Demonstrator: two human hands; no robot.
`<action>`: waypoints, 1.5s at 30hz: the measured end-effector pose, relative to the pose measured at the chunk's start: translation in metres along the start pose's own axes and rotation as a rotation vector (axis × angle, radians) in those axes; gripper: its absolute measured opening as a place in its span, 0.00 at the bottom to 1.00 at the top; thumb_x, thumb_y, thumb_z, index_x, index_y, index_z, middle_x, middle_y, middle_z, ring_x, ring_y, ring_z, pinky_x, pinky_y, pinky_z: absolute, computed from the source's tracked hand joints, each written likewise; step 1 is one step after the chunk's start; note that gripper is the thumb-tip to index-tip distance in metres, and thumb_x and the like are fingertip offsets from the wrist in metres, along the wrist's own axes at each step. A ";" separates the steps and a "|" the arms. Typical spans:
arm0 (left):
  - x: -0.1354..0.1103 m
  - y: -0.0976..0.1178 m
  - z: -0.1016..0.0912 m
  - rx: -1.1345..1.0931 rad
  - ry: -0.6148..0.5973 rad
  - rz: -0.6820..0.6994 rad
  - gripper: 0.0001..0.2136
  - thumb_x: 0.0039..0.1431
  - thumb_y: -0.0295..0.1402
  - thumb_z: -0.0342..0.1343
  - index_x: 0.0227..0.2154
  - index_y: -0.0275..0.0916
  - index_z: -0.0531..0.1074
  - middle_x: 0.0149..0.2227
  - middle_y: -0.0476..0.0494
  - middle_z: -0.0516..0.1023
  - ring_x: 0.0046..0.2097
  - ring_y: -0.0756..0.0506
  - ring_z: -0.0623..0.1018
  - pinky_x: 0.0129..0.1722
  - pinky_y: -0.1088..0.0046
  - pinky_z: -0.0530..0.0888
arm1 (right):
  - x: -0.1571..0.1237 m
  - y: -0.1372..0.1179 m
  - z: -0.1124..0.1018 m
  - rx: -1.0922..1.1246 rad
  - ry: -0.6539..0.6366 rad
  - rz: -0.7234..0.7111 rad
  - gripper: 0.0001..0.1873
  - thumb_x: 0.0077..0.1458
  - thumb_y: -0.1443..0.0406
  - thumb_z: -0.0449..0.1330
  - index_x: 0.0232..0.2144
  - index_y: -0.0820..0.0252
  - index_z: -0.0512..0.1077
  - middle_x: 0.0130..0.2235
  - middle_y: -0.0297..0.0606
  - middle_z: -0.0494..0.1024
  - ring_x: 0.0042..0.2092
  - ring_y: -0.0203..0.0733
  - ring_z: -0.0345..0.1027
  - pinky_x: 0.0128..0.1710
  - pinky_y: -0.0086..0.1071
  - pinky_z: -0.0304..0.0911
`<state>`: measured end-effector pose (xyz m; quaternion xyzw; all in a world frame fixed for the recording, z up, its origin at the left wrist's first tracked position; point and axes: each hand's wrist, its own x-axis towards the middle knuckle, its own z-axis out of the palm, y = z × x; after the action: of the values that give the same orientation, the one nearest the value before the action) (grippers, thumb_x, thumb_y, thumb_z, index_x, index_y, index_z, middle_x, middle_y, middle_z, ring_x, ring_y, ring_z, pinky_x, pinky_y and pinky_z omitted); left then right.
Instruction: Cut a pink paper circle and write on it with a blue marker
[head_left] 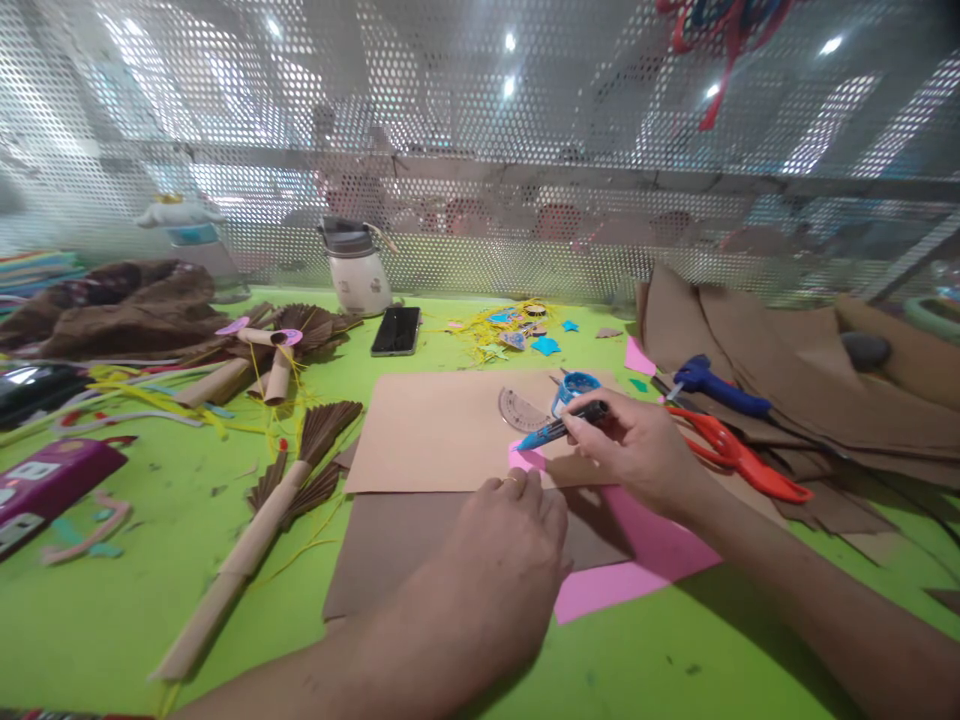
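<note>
My right hand [637,450] grips a blue marker [546,434] with a black end, its tip on a small pink paper piece [526,457]. My left hand [506,565] lies with fingers curled and close together, pressing the near edge of that piece; a ring is on one finger. Under them is a tan paper sheet [427,420], overlapping a darker brown sheet [397,545]. A larger pink sheet [660,550] sticks out below my right wrist. Just behind the marker are a clear protractor [519,410] and a blue-rimmed round container [576,388].
Right: red-handled scissors [750,458], a blue glue gun [720,388] and stacked brown paper [750,350]. Left: a paper-tube broom shape [251,545] and a purple box [60,490]. Behind: a phone [396,331], a bottle [358,270], blue stars [546,345] and a perforated screen [450,130].
</note>
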<state>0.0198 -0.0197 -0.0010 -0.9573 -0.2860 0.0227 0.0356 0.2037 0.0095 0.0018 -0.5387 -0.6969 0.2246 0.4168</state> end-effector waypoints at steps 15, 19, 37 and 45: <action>-0.002 0.003 -0.001 0.003 0.016 -0.028 0.16 0.67 0.32 0.46 0.53 0.30 0.67 0.49 0.31 0.75 0.47 0.37 0.74 0.46 0.59 0.71 | 0.001 0.000 0.000 -0.006 0.016 0.042 0.09 0.58 0.61 0.58 0.31 0.61 0.73 0.25 0.33 0.72 0.27 0.37 0.63 0.28 0.30 0.60; -0.003 0.001 -0.001 -0.039 0.041 -0.010 0.15 0.67 0.32 0.47 0.52 0.31 0.67 0.47 0.31 0.75 0.48 0.37 0.73 0.47 0.59 0.70 | 0.000 0.000 0.000 -0.005 0.021 0.026 0.09 0.58 0.61 0.58 0.31 0.60 0.73 0.26 0.33 0.72 0.27 0.37 0.64 0.27 0.30 0.60; -0.001 0.001 -0.001 -0.010 0.040 -0.019 0.14 0.68 0.34 0.44 0.46 0.33 0.71 0.44 0.33 0.77 0.47 0.35 0.75 0.45 0.55 0.74 | 0.004 0.004 -0.005 -0.002 0.113 0.040 0.11 0.59 0.59 0.58 0.30 0.60 0.72 0.24 0.33 0.73 0.25 0.36 0.64 0.26 0.29 0.59; 0.001 0.002 0.001 0.021 0.023 -0.038 0.17 0.68 0.35 0.46 0.51 0.30 0.70 0.49 0.30 0.76 0.51 0.33 0.74 0.50 0.55 0.73 | 0.003 -0.001 -0.002 -0.003 0.087 0.058 0.09 0.57 0.61 0.58 0.31 0.61 0.73 0.25 0.33 0.73 0.25 0.37 0.65 0.27 0.30 0.59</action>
<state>0.0213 -0.0206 -0.0024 -0.9515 -0.3033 0.0139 0.0493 0.2045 0.0118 0.0050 -0.5686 -0.6623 0.2121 0.4394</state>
